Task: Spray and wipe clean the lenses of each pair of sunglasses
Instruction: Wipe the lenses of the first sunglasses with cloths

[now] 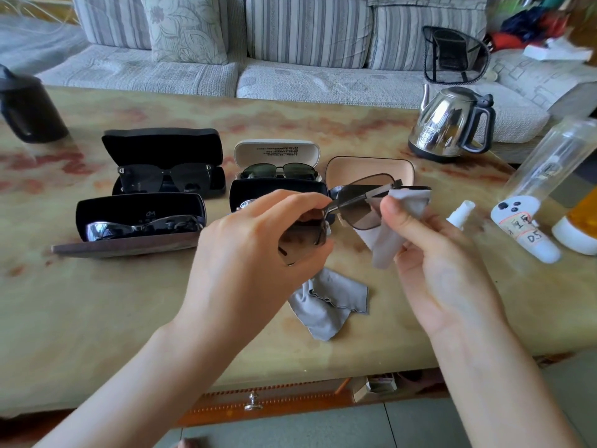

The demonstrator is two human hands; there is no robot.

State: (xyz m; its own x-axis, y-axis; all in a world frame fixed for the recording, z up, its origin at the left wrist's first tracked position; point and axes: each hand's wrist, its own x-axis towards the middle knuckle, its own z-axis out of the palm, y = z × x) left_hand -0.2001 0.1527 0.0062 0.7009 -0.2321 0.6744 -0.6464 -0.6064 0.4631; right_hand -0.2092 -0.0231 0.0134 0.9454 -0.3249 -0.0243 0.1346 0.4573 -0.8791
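Grey cloth (329,302) — brown-tinted sunglasses (358,208)

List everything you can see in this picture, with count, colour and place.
held sunglasses: 1, brown lenses, between both hands
wiping cloth: 1, pale grey, against one lens
spare cloth: 1, grey, table front
open cases: 5, three dark, one white, one tan, mid-table
cased sunglasses: 3 visible, dark or silver, inside cases
spray bottle: 1, white, lying right
kettle: 1, steel, back right
clear bottle: 1, white cap, right edge
left hand: grips held sunglasses
right hand: pinches wiping cloth
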